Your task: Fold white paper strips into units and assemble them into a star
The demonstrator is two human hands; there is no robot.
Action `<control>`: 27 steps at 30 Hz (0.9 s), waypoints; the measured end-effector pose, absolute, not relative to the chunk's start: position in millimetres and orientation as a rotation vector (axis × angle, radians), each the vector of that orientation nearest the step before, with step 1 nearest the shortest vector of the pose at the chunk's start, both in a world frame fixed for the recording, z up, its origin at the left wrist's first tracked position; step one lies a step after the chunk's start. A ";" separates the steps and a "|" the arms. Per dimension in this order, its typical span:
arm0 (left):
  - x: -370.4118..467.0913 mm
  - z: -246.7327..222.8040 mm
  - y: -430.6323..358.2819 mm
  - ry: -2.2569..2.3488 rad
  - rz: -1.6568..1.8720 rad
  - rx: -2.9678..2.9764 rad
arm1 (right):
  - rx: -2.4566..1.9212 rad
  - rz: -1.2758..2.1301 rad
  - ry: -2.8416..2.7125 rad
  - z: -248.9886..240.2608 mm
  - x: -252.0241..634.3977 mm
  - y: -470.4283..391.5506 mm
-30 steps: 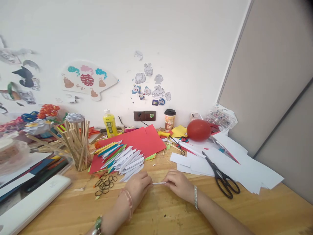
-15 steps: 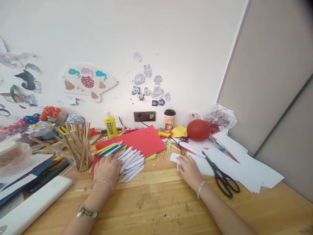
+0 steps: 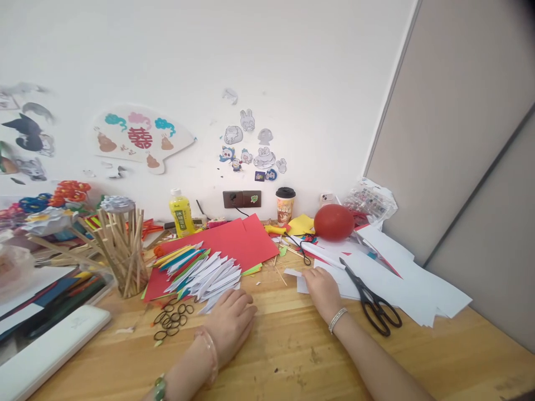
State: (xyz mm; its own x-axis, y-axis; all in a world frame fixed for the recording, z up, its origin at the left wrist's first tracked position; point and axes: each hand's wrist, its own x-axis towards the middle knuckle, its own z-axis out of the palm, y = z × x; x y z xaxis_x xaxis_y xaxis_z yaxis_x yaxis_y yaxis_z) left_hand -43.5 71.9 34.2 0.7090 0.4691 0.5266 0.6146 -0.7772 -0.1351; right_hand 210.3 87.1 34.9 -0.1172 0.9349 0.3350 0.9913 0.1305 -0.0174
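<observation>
My right hand (image 3: pixel 322 288) pinches a small white paper strip (image 3: pixel 293 272) just above the table, its near end hidden by the fingers. White paper sheets (image 3: pixel 350 283) lie under and beside that hand. Black-handled scissors (image 3: pixel 371 301) rest on the right, blades pointing away. My left hand (image 3: pixel 233 320) lies palm down on the wood, fingers loosely extended, holding nothing that I can see. Just beyond its fingertips is a pile of folded white paper pieces (image 3: pixel 213 275), with coloured folded pieces (image 3: pixel 184 259) beside it. Black rubber rings (image 3: pixel 171 320) lie left of my left wrist.
Red sheets (image 3: pixel 251 245) lie behind the pile. A holder of wooden sticks (image 3: pixel 125 256), a yellow drink bottle (image 3: pixel 181 214), a paper cup (image 3: pixel 285 206) and a red balloon (image 3: pixel 334 223) stand toward the wall. A long white device (image 3: pixel 54 351) lies at left.
My left hand has moved right and nearer from the coloured pieces, uncovering the black rings. My right hand now lifts the white strip slightly. The view has shifted a little.
</observation>
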 end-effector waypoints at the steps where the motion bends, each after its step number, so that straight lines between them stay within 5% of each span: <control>1: -44.7 33.1 73.0 -0.849 -0.679 -2.626 | -1.918 -0.284 -2.135 34.7 210.6 87.0; 18: -46.8 22.9 79.3 -0.794 -0.665 -2.668 | -1.990 -0.150 -2.116 39.8 205.5 79.0; 27: -40.0 39.0 65.4 -0.876 -0.742 -2.598 | -0.876 -0.350 -2.326 31.2 172.5 57.2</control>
